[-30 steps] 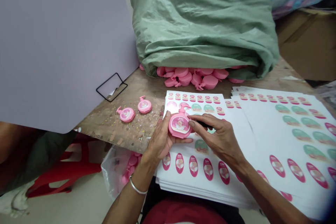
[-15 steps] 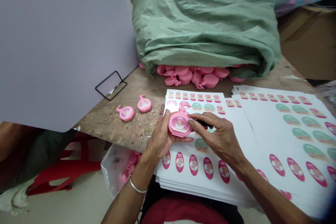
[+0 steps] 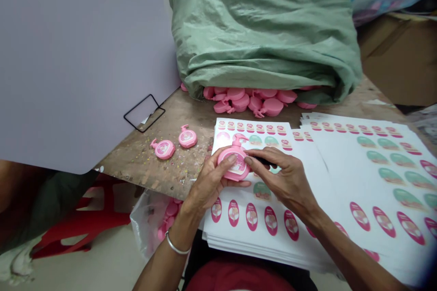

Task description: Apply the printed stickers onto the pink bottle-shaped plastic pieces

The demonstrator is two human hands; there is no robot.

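My left thumb now lies across the face of the pink plastic pump-bottle piece point(image 3: 235, 173), where earlier it sat at the rim, and the piece leans slightly further right. My left hand point(image 3: 208, 186) holds it closed from behind, just above the stacked label sheets point(image 3: 259, 236). My right hand point(image 3: 287, 177) pinches a small dark tool point(image 3: 264, 162) in a narrow grip, with its fingertips point(image 3: 248, 160) at the piece's right edge. My thumb partly covers the piece's oval pink label. The long axis runs from the round base, nearer me, to the pump head, farther away; the spout points right
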